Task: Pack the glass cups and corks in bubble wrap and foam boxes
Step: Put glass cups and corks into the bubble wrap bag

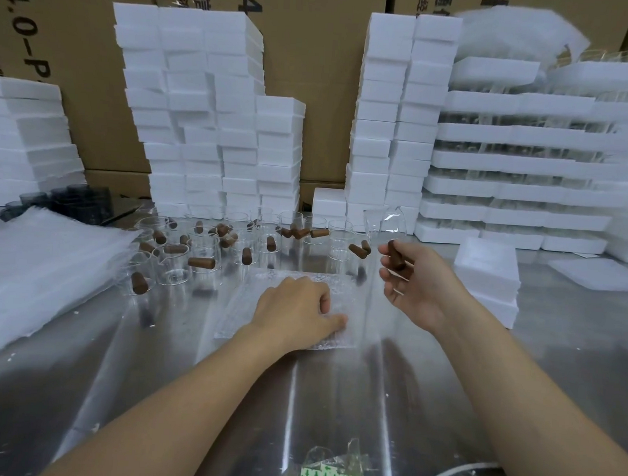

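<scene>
Brown cylindrical cork (395, 258) held just to the right of the clear bubble wrap sheet (251, 300).
The cork stands almost upright, pinched by the thumb and curled fingers of the right hand (412, 283), raised above the steel table (189, 377). The sheet lies to the left and lower. The left hand (294, 309) rests on it with bent fingers; whether it grips, I cannot tell.

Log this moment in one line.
left hand holds bubble wrap on table | right hand holds cork | cups behind, unwrapped
</scene>
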### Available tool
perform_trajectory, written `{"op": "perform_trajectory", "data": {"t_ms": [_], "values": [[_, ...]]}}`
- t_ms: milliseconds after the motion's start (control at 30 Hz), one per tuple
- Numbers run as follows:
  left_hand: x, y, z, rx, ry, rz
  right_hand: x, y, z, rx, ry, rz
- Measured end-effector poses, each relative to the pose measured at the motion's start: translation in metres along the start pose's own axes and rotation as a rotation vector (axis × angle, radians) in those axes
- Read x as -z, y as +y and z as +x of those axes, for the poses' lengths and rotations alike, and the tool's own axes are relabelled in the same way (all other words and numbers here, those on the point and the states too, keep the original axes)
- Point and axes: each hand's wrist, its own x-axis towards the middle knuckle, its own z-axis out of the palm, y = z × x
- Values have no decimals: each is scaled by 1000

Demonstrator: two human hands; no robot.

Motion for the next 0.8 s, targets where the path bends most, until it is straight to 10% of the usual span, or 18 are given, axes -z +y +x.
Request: {"op": "perform_trajectory", "data": {"t_ms": [800], "values": [[17,-7,6,143,430,-264,1,10,7,83,-59,-570]]}}
